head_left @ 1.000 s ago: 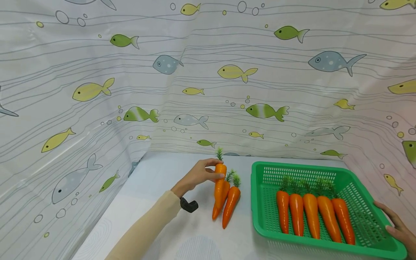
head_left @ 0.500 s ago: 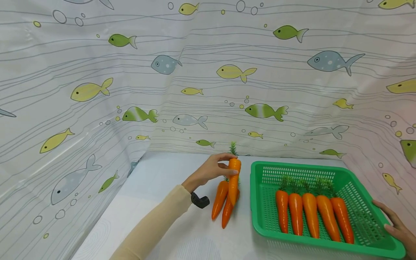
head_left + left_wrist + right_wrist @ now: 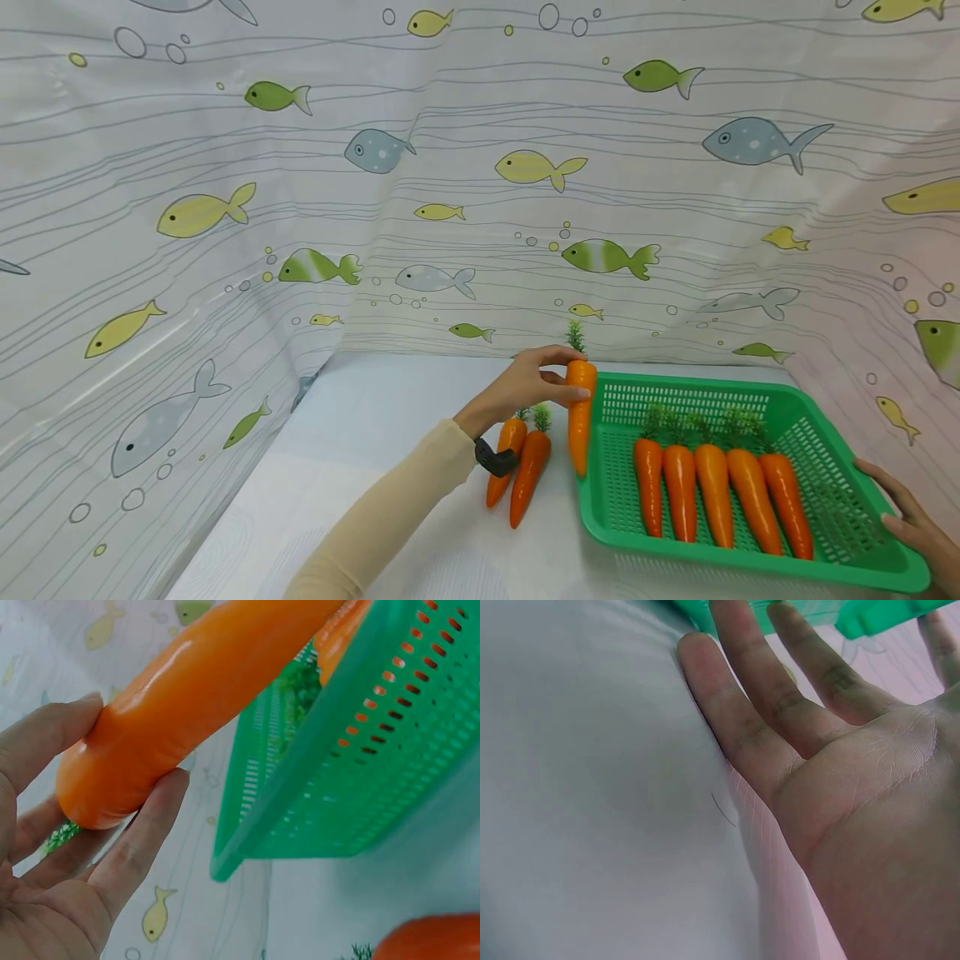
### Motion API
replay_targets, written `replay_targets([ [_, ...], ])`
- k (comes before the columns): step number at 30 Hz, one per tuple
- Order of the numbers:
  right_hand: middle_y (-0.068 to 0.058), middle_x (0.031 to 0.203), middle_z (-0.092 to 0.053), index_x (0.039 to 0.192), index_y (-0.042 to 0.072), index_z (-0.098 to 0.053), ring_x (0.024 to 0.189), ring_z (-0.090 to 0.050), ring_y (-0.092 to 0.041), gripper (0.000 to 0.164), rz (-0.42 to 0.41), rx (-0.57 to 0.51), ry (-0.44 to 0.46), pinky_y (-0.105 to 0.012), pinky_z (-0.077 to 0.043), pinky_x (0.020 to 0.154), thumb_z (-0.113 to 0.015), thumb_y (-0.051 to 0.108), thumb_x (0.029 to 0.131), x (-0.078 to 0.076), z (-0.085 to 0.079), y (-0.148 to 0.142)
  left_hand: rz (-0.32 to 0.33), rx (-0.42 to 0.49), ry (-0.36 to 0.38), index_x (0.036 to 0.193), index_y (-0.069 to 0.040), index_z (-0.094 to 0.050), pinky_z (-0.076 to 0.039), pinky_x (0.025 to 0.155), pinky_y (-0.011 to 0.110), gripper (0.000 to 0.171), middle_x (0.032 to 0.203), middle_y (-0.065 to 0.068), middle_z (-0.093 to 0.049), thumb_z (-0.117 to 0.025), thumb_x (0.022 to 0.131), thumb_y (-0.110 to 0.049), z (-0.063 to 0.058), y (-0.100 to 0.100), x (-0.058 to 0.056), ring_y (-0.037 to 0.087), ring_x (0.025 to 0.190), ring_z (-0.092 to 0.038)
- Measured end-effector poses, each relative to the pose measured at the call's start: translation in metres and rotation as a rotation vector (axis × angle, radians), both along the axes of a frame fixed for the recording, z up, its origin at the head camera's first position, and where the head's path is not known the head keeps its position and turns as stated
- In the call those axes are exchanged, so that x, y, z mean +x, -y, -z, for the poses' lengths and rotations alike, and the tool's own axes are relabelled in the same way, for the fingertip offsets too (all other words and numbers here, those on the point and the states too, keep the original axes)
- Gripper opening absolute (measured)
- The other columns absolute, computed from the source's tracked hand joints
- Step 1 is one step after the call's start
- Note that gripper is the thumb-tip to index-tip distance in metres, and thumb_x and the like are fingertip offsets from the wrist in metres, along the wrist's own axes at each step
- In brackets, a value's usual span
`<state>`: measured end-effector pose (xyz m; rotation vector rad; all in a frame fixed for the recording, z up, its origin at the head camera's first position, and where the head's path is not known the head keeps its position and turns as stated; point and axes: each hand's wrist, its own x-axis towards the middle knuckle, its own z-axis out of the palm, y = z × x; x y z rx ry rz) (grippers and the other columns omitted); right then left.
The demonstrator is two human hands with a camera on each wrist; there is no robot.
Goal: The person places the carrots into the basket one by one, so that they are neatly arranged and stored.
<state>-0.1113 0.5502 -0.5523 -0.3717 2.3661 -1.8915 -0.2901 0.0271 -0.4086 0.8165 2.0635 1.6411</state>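
My left hand pinches an orange toy carrot near its thick top, thumb on one side and fingers on the other. The carrot hangs tip down at the left rim of a green plastic basket, its leafy tuft upward. In the left wrist view the held carrot crosses close to the basket wall. Several carrots lie side by side inside the basket. At the basket's right rim my right hand rests, its fingers extended against the outside in the right wrist view.
Two more carrots lie on the white table left of the basket, partly behind my left wrist with its black band. A fish-patterned sheet hangs behind and along both sides.
My left hand has lifted the carrot off the pile and carried it right to the basket's left rim. Two carrots stay on the table. The right hand keeps its place at the basket.
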Motion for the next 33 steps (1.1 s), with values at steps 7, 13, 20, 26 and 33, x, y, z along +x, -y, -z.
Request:
replay_targets([
  [7, 0.024, 0.146, -0.007, 0.161, 0.046, 0.007, 0.106, -0.048, 0.017, 0.068, 0.017, 0.064, 0.007, -0.026, -0.058, 0.071, -0.02, 0.008, 0.112, -0.002, 0.004, -0.002, 0.06, 0.058, 0.036, 0.132, -0.023, -0.065, -0.06, 0.09, 0.038, 0.044, 0.131, -0.004, -0.061, -0.082, 0.091, -0.024, -0.002, -0.027, 0.003, 0.022, 0.102, -0.073],
  [13, 0.022, 0.145, -0.008, 0.16, 0.047, 0.007, 0.104, -0.049, 0.016, 0.067, 0.027, 0.039, 0.043, -0.028, -0.059, 0.071, -0.02, 0.009, 0.112, -0.001, 0.003, 0.0, 0.084, 0.096, 0.078, 0.132, -0.019, -0.066, -0.061, 0.087, 0.046, 0.039, 0.128, -0.004, -0.062, -0.078, 0.095, -0.02, -0.003, -0.051, 0.009, 0.019, 0.101, -0.072],
  [20, 0.022, 0.146, -0.007, 0.161, 0.046, 0.006, 0.106, -0.048, 0.017, 0.067, 0.009, 0.006, 0.044, -0.027, -0.059, 0.072, -0.02, 0.008, 0.112, -0.001, 0.002, 0.002, 0.1, 0.094, 0.096, 0.132, -0.02, -0.066, -0.063, 0.08, 0.038, 0.037, 0.126, -0.007, -0.063, -0.076, 0.096, -0.017, -0.003, -0.077, 0.013, 0.017, 0.097, -0.073],
  [26, 0.023, 0.144, -0.01, 0.161, 0.047, 0.005, 0.105, -0.051, 0.015, 0.068, 0.013, -0.015, 0.042, -0.028, -0.059, 0.072, -0.021, 0.007, 0.112, -0.001, 0.003, -0.003, 0.128, 0.092, 0.102, 0.131, -0.018, -0.067, -0.063, 0.077, 0.037, 0.037, 0.123, -0.009, -0.063, -0.076, 0.096, -0.014, -0.002, -0.102, 0.017, 0.016, 0.092, -0.073],
  [33, 0.022, 0.143, -0.012, 0.161, 0.046, 0.004, 0.106, -0.053, 0.013, 0.068, -0.009, -0.061, 0.038, -0.03, -0.06, 0.073, -0.02, 0.006, 0.112, -0.002, 0.005, -0.004, 0.133, 0.051, 0.15, 0.131, -0.016, -0.067, -0.063, 0.076, 0.035, 0.038, 0.123, -0.011, -0.062, -0.076, 0.095, -0.009, 0.009, -0.129, 0.028, 0.018, 0.082, -0.075],
])
